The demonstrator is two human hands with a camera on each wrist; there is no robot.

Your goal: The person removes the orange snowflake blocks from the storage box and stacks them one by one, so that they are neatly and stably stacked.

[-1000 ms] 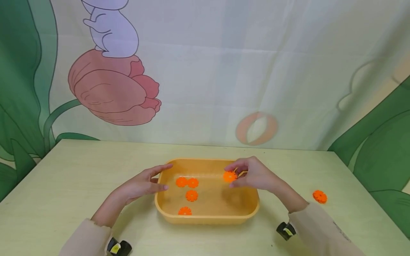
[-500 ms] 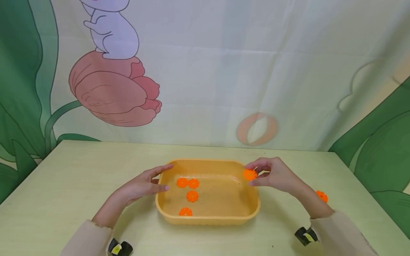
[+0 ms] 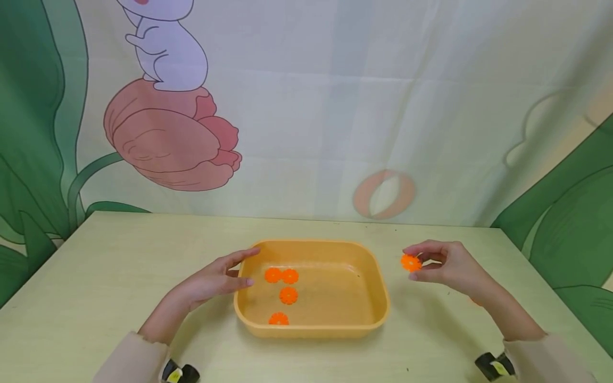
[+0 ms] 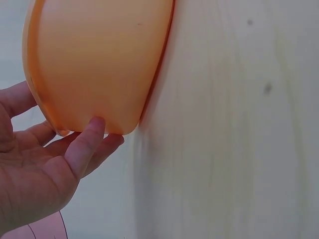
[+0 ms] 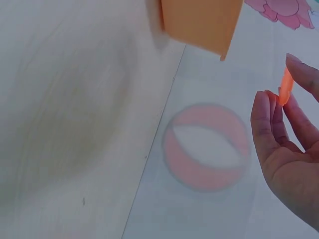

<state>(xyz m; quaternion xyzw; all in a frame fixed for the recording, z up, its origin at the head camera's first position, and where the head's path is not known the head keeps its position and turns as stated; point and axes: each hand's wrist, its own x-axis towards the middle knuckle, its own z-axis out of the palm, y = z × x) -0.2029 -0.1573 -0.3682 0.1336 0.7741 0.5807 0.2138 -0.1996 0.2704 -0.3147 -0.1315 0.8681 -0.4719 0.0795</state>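
Observation:
A yellow plastic basin (image 3: pixel 313 331) stands on the table, with several orange notched plastic discs (image 3: pixel 288 296) lying in its left half. My left hand (image 3: pixel 215 277) holds the basin's left end, thumb and index finger over the rim. In the left wrist view, other fingers of the left hand (image 4: pixel 55 169) lie against the basin's outer wall (image 4: pixel 99 64). To the right of the basin and apart from it, my right hand (image 3: pixel 450 266) pinches one orange notched disc (image 3: pixel 411 263) above the table. The right wrist view shows that disc (image 5: pixel 286 85) edge-on between thumb and fingers.
Behind my right forearm, a sliver of orange (image 3: pixel 475 301) shows on the light wooden table (image 3: pixel 201 346). A printed curtain (image 3: pixel 297 106) hangs along the table's back edge. Black wrist cameras (image 3: pixel 494 366) sit at both cuffs.
My right hand has moved right with the orange disc, from over the basin to beyond its right rim. Its forearm now hides most of the orange pieces at right. The left hand stays put.

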